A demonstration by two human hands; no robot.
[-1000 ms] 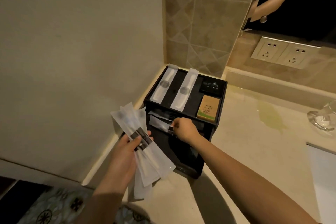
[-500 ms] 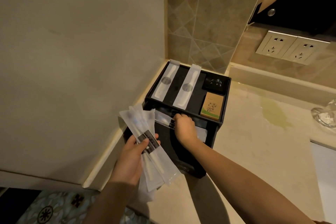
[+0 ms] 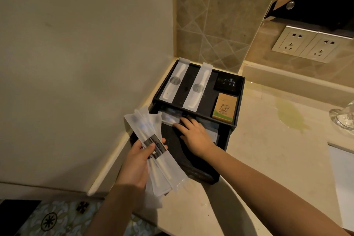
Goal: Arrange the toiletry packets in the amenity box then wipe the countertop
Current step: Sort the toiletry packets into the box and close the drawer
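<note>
A black amenity box stands in the corner of the beige countertop. On its top lie two white packets, a small black box and a tan carton. Its lower drawer is pulled out toward me. My left hand grips a fan of several clear toothbrush packets just left of the drawer. My right hand lies flat, fingers spread, over a clear packet resting at the back of the drawer.
The plain wall runs close along the left of the box, tiled wall behind it. A yellowish wet stain marks the counter to the right. A glass object sits at the right edge, wall sockets above.
My right hand has pushed the packet deeper under the box's top and opened from a pinch into a flat hand. My left hand with the packets has held its place.
</note>
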